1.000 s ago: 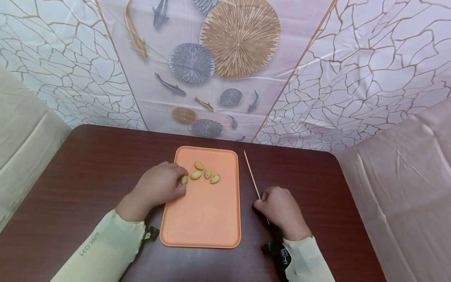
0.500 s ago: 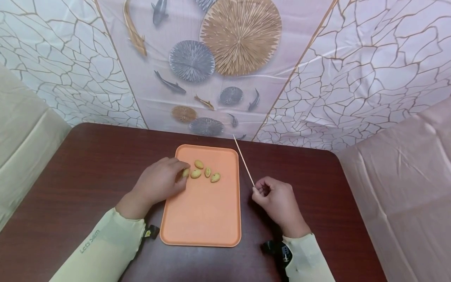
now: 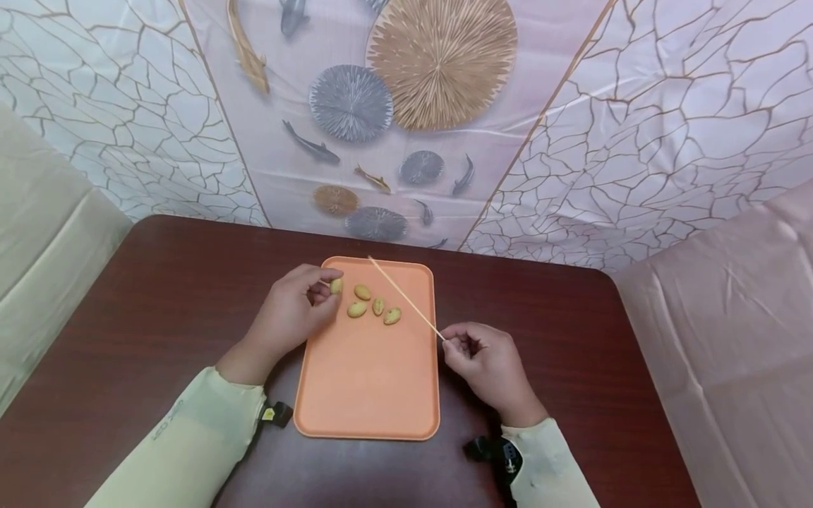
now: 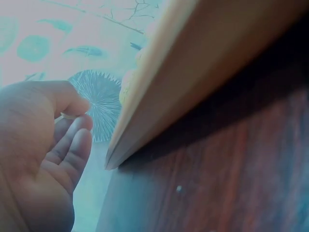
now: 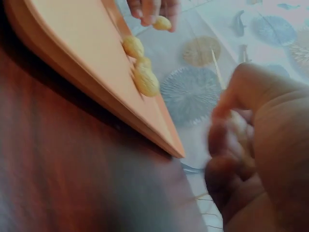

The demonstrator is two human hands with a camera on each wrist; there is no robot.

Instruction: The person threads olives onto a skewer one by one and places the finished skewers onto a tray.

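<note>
My left hand (image 3: pixel 292 303) pinches a small yellow-green oval fruit (image 3: pixel 336 286) between thumb and fingertips, over the tray's upper left edge. The exact kind of fruit is unclear. In the right wrist view, the same fruit (image 5: pixel 161 22) shows between the fingers. My right hand (image 3: pixel 489 363) pinches the near end of a thin wooden skewer (image 3: pixel 406 298), right of the tray. The skewer slants up and left across the tray's upper right part. Several similar fruits (image 3: pixel 357 309) lie grouped on the orange tray (image 3: pixel 368 381).
The tray lies on a dark reddish-brown table (image 3: pixel 546 310). Behind the table hangs a patterned cloth (image 3: pixel 438 63) with fish and round leaf shapes. Pale cloth (image 3: pixel 730 317) hangs at the right side, and more at the left. Each wrist carries a black camera strap.
My left hand has lifted the fruit upward, away from the others. My right hand has raised the skewer and swung its far tip left over the tray. The other fruits stay on the tray.
</note>
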